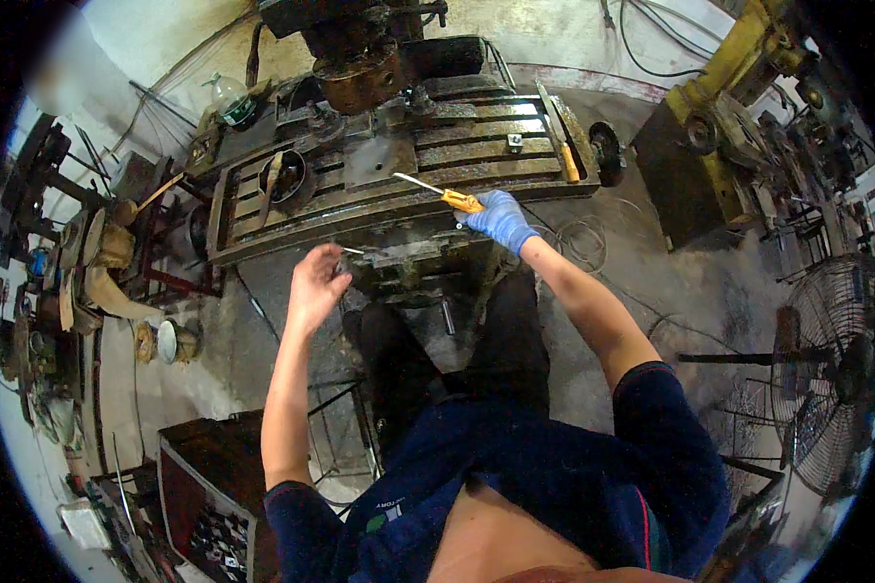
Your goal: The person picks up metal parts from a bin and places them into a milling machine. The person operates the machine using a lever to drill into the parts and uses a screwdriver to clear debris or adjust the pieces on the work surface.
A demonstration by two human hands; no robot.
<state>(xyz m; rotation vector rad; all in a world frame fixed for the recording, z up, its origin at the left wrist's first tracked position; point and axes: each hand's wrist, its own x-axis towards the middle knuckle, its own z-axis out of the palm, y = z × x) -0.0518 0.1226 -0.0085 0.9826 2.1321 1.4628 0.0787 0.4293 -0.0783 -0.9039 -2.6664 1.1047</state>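
Right hand [501,220] in blue glove, fingers wrapped around orange handle of file [437,190], blade lying over slotted machine table [476,146]. Left hand [316,282] bare, fingers pinched on thin metal pin [353,251] at table's front edge. Second orange-handled tool [562,146] lying at table's right end. Standing fan [826,374] far right.

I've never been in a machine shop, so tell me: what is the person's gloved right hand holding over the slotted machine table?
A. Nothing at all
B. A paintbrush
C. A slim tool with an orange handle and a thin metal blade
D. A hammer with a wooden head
C: the right hand in a blue glove grips a slim tool with an orange handle, its thin metal blade pointing left across the slotted machine table.
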